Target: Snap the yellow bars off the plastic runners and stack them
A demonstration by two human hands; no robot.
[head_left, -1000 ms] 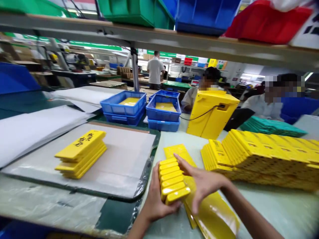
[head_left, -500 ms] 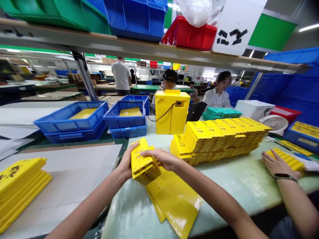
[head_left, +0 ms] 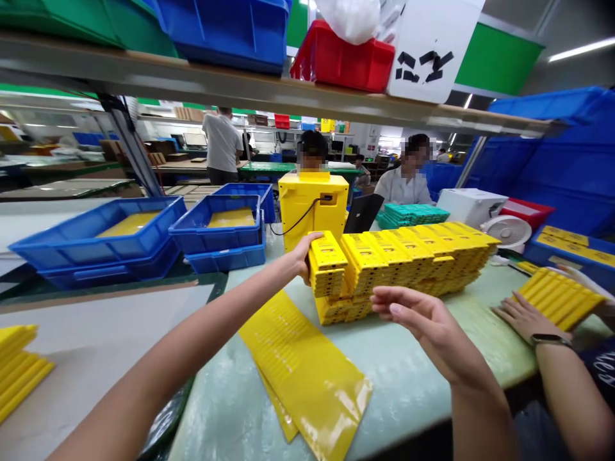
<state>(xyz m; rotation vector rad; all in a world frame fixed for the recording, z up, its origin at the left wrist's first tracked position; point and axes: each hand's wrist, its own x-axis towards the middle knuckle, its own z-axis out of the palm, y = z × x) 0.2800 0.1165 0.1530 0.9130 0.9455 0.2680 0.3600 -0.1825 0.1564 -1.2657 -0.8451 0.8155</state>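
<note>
My left hand (head_left: 303, 257) grips a small stack of yellow plastic casings (head_left: 327, 264) by its left side. That stack rests at the left end of a long row of stacked yellow casings (head_left: 413, 256). My right hand (head_left: 423, 320) is raised over the table in front of the row, fingers extended and holding nothing. Below my hands lie flat, glossy yellow sheets (head_left: 307, 371) on the pale green tabletop, one partly covering another.
Blue bins (head_left: 218, 230) stand at the back left. Behind the row is a yellow box (head_left: 312, 208) with a black cable. A co-worker's hands (head_left: 533, 320) handle yellow casings (head_left: 560, 298) at right. A shelf (head_left: 240, 83) crosses overhead; more yellow casings (head_left: 19, 371) lie at left.
The stack of yellow casings has moved from above the yellow sheets to the row's left end. My right hand has let go and moved right. The view has shifted slightly.
</note>
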